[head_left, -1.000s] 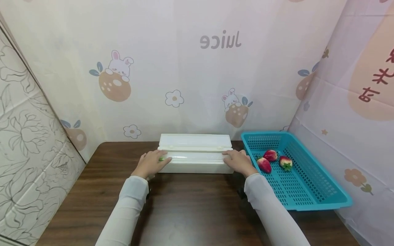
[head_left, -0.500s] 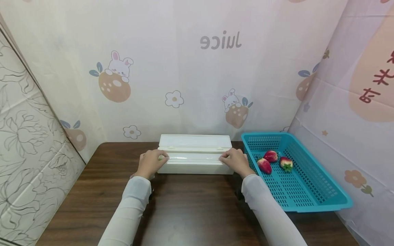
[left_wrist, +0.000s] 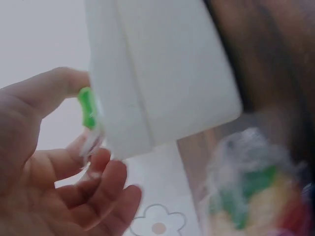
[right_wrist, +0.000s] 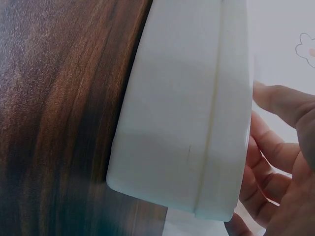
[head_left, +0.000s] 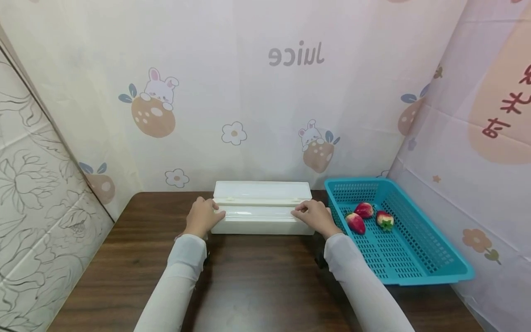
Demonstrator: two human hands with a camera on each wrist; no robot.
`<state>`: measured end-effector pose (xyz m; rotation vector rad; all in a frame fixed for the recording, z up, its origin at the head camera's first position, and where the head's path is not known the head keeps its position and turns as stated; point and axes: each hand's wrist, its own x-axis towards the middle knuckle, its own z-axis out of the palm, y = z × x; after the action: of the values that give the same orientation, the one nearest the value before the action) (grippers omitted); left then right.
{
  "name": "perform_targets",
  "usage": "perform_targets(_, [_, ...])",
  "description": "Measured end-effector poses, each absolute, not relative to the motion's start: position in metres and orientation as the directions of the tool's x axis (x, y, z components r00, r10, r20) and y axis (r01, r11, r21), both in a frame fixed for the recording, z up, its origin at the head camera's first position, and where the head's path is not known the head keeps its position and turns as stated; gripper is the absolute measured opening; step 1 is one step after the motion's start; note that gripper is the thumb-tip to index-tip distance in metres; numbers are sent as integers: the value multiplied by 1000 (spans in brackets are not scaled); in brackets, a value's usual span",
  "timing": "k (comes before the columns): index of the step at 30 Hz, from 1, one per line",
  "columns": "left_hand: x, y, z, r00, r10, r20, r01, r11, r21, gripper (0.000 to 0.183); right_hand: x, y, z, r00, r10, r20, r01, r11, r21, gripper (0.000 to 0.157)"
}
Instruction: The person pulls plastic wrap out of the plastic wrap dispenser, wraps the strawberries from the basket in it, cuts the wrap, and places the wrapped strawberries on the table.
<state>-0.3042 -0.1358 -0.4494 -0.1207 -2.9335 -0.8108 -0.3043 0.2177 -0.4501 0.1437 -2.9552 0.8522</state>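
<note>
Both our left hand and right hand touch the long white plastic box on the brown wooden counter, grips unclear; we're probably loosening clear film, needing an even pull next.

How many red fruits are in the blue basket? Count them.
3 in the blue basket: a back fruit, a left fruit nearest the left wall, and a right fruit.

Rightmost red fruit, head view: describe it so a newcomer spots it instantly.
On the right side of the brown table sits a blue perforated basket. Inside, find the rightmost red fruit. Its green leaf crown shows plainly, while the other two show mostly red.
</note>
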Motion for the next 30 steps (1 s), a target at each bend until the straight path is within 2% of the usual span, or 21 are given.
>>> perform_targets(5, [-307, -134, -439, -999, 46, 25, 52, 864, 500, 21, -307, 214, -451, -992, -100, 73, -123, 873, -472, 18])
perform_targets(9, [-308, -133, -438, -997, 75, 21, 75, 846, 528, 32, -307, 212, -448, -987, -147, 72, -163, 876, -453, 31])
perform_targets(12, [-309, -134, -441, -993, 102, 56, 116, 826, 552, 36, -304, 213, -443, -989, -137, 58, -147, 843, -518, 28])
perform_targets(14, [-310, -135, -444, -990, 108, 92, 142, 808, 572, 29, -302, 215, -441, -994, -103, 35, -104, 804, -586, 22])
perform_targets(18, [-311, -140, -449, -986, 96, 137, 161, 760, 630, 17, -301, 218, -439, -999, -42, -2, -30, 733, -680, 21])
perform_targets(24, [-313, -144, -451, -978, 152, 144, 209, 712, 671, 26, -301, 220, -441, -1000, -24, 2, -18, 704, -710, 20])
perform_targets(30, [-320, -135, -456, -963, 220, 157, 270, 747, 608, 27, -302, 221, -445, -999, 4, 38, -24, 694, -720, 19])
